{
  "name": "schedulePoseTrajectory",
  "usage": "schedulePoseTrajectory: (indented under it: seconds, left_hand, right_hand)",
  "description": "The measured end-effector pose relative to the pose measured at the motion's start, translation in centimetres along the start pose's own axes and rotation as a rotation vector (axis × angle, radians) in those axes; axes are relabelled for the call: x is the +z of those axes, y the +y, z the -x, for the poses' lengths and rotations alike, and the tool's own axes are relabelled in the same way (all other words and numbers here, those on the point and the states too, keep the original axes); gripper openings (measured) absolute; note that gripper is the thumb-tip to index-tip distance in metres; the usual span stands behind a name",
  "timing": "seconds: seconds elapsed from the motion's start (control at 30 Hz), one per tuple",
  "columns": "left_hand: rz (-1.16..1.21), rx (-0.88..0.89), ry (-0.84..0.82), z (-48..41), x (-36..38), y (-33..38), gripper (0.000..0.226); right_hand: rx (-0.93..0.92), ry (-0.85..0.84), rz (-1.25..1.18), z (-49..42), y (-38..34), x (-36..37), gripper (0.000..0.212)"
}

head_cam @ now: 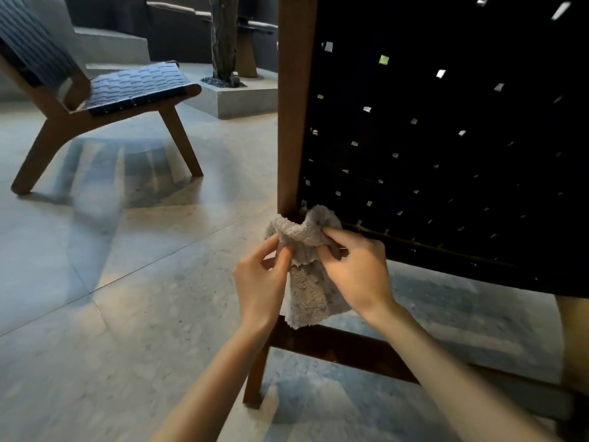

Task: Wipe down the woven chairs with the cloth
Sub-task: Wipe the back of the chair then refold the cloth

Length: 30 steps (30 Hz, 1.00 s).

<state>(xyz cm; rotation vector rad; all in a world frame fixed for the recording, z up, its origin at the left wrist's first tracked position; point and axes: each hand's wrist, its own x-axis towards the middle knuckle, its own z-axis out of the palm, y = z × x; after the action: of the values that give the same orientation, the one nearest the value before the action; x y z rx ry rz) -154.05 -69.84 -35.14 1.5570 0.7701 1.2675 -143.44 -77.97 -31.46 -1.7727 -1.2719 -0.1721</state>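
Pale speckled stone flooring (pixel 127 282) is recorded throughout, with a grey concrete plinth (pixel 242 102) bearing a dark trunk at the rear. Item one: a low brown wooden lounge chair with dark woven seat (pixel 137 87), set well apart at upper left. Item two: a near brown-framed chair with black woven back panel (pixel 446 154). Item three: a grey fluffy cloth (pixel 307 288), held bunched at that panel's lower left corner, touching the frame post. It is pinched at its left edge by the left hand (pixel 261 282) and gripped at its gathered top by the right hand (pixel 357 272) (neither hand is free). For a thorough wipe, the cloth is best refolded to a flat face, then drawn along the weave and pressed into the corner gaps.
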Motion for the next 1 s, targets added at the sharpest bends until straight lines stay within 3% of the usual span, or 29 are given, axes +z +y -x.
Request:
schedulePoseTrajectory:
  seconds: [0.1, 0.23, 0.33, 0.57, 0.73, 0.8, 0.9, 1.0]
  left_hand:
    - [0.038, -0.006, -0.099, 0.3, 0.7, 0.9, 0.025]
    - [0.03, -0.073, -0.252, -0.5, 1.7, 0.9, 0.028]
    - [0.077, -0.139, -0.335, -0.7, 2.2, 0.1, 0.028]
    - [0.086, -0.17, -0.245, 0.2, 5.1, -1.7, 0.023]
    - [0.188, -0.281, -0.399, 2.5, 7.2, -2.8, 0.018]
    - [0.23, -0.301, -0.406, 3.2, 7.5, -3.4, 0.024]
    - [0.107, -0.257, -0.419, 4.3, 7.4, -4.6, 0.021]
    - [0.021, -0.152, -0.439, 5.3, 6.8, -5.7, 0.065]
  right_hand:
    - [-0.065, 0.028, 0.126, 0.4, 0.1, -0.5, 0.038]
    - [-0.08, -0.296, 0.404, -1.7, 0.8, 0.4, 0.054]
    - [-0.119, -0.381, 0.527, -2.9, 1.9, 0.8, 0.053]
    - [-0.111, -0.456, 0.64, -2.8, 4.0, 0.3, 0.053]
    - [-0.067, -0.482, 0.513, -0.6, 5.3, -2.5, 0.05]
    - [0.009, -0.408, 0.416, 1.4, 5.9, -3.2, 0.048]
    - [0.105, -0.28, 0.395, 4.8, 7.5, -3.6, 0.042]
    - [0.215, -0.327, 0.244, 6.5, 9.5, -3.6, 0.032]
